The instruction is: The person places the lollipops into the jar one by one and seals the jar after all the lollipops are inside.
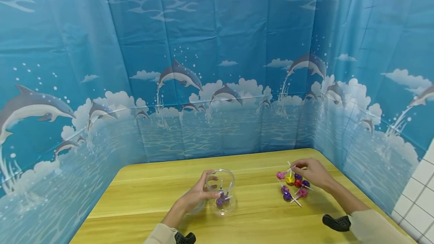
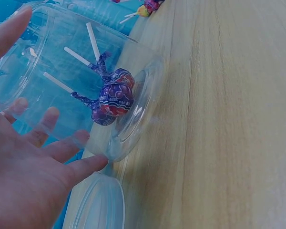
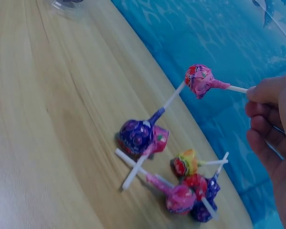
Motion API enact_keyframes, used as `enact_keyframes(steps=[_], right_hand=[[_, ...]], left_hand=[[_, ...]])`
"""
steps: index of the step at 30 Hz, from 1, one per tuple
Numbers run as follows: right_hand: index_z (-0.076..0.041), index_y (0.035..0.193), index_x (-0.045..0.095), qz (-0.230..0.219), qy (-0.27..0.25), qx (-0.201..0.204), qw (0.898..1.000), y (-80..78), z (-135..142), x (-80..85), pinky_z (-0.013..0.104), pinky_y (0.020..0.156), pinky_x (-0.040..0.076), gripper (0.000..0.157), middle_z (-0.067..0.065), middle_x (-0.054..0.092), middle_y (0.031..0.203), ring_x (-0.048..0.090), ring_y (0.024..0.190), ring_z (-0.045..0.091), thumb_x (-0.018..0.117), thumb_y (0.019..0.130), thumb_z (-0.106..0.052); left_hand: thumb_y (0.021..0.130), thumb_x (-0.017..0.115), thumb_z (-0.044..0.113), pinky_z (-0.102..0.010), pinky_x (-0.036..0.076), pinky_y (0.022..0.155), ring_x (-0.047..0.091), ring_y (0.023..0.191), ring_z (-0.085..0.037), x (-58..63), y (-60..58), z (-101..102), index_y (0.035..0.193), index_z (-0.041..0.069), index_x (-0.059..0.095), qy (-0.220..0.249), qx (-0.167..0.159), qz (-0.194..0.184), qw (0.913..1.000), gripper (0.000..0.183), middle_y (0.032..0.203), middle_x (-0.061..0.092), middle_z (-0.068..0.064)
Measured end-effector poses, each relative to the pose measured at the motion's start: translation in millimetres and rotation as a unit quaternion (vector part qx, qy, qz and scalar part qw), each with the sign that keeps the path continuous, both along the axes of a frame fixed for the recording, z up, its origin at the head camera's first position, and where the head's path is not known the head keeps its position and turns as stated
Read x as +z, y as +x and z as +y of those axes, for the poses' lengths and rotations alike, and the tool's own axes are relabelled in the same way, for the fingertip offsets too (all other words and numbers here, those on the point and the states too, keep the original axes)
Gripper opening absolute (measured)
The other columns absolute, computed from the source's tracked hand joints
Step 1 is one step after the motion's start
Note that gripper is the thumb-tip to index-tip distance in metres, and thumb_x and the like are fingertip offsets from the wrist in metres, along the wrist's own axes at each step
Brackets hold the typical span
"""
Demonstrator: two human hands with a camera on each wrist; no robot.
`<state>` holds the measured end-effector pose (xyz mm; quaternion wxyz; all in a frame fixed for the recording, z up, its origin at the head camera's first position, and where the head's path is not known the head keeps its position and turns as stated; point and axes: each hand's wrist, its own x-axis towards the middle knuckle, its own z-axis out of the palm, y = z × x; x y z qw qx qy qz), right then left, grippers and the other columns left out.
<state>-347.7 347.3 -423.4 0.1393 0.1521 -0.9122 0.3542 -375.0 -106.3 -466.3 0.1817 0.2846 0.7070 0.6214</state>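
Observation:
My left hand [image 1: 200, 195] holds a clear plastic jar [image 1: 226, 174] upright on the table, thumb on one side and fingers on the other. Inside it, several purple-wrapped lollipops [image 2: 115, 99] stand with their white sticks up. In the right wrist view, my right hand [image 3: 274, 117] pinches the white stick of a pink-wrapped lollipop [image 3: 199, 80] between thumb and forefinger. Below that hand lies a loose group of lollipops: a yellow one [image 1: 289, 180], a red one [image 1: 298, 183], a pink one [image 1: 303, 192] and several purple ones [image 1: 286, 195].
A clear round lid [image 2: 101, 202] lies on the table beside the jar, partly behind my left hand in the head view. The wood-grain table [image 1: 152, 191] backs onto a blue dolphin curtain [image 1: 217, 131]. White tiles [image 1: 415, 195] show at the right.

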Motion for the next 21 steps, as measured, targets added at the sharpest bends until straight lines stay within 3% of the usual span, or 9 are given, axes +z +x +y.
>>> enact_keyframes(steps=[12, 21], right_hand=[[-0.005, 0.111, 0.077, 0.000, -0.029, 0.035, 0.999, -11.1, -37.1, 19.6, 0.045, 0.083, 0.055, 0.021, 0.010, 0.072, 0.111, 0.066, 0.101, 0.030, 0.066, 0.104, -0.021], [-0.007, 0.106, 0.078, 0.022, -0.033, 0.100, 0.994, -17.4, -74.7, 34.7, 0.042, 0.084, 0.057, 0.016, 0.004, 0.072, 0.105, 0.067, 0.095, 0.023, 0.066, 0.103, -0.017]], left_hand=[[0.101, 0.068, 0.019, -0.055, 0.042, 0.108, 0.032, 0.144, -0.051, 0.8, 0.7, -1.1, 0.160, 0.016, 0.019, -0.009, 0.002, 0.003, 1.0000, 0.077, 0.156, 0.028, -0.020], [0.101, 0.069, 0.019, -0.054, 0.042, 0.108, 0.032, 0.144, -0.050, 2.0, 2.5, 0.2, 0.160, 0.018, 0.021, -0.004, 0.005, 0.000, 1.0000, 0.076, 0.155, 0.031, -0.016]])
